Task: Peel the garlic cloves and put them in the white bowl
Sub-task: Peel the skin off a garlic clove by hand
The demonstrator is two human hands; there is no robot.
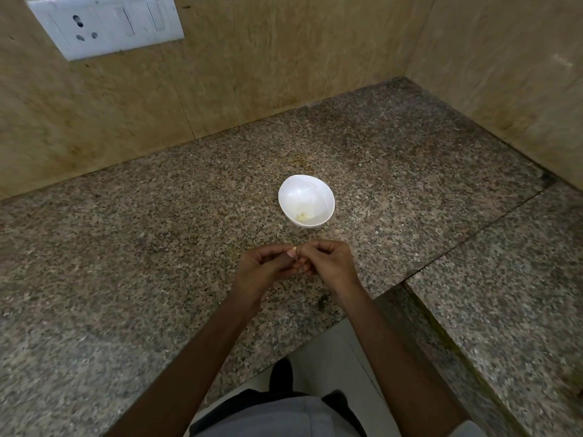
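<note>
Peeling under way above the granite counter (157, 247); white bowl (303, 190) just beyond the hands.
Bowl stands near, likely for a short drop; pale peeled pieces (302, 217) lie inside. Left hand (265, 266) and right hand (331, 263), fingers curled, together pinch one garlic clove (294, 248), mostly hidden.

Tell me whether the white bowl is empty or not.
Not empty. The white bowl holds a few pale garlic pieces at its bottom, toward the near wall; the rest of the inside is bare.
</note>
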